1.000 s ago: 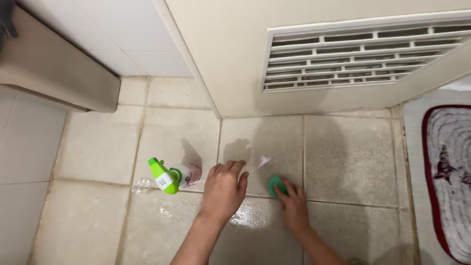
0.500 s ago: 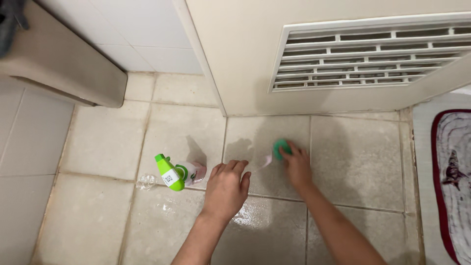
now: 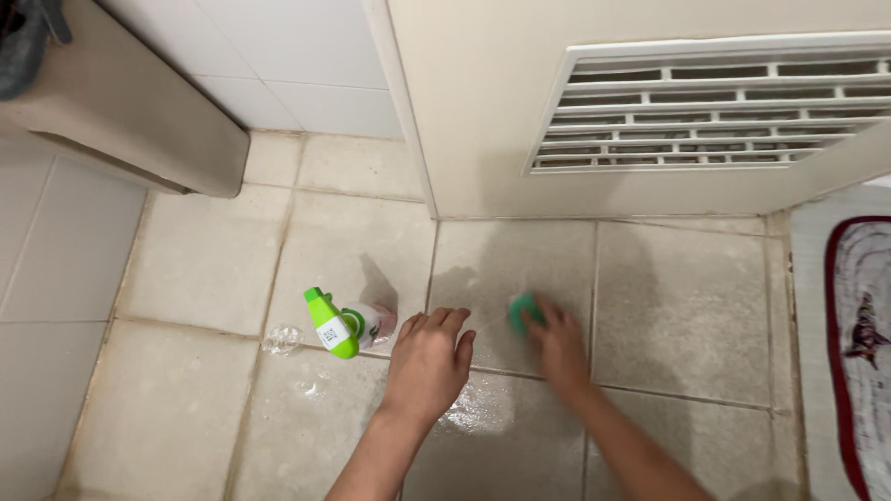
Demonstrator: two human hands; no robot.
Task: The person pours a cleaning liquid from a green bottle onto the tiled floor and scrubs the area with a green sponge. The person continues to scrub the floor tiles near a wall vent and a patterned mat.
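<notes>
Spray bottle (image 3: 345, 327): stands on the floor tile (image 3: 204, 260) at nine o'clock of my left hand.
Left hand (image 3: 429, 360): spread flat, palm pressed on wet tile, grasping nothing.
Right hand (image 3: 557, 341): fingers curled over the green sponge (image 3: 520, 311), at its eleven o'clock.

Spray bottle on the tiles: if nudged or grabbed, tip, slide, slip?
The spray bottle stands upright with its green trigger head overhanging, so it probably tips easily. The floor tile nearby shines wet, so it may slide when pushed. Its plastic looks stiff, likely light; possibly slick if splashed.
</notes>
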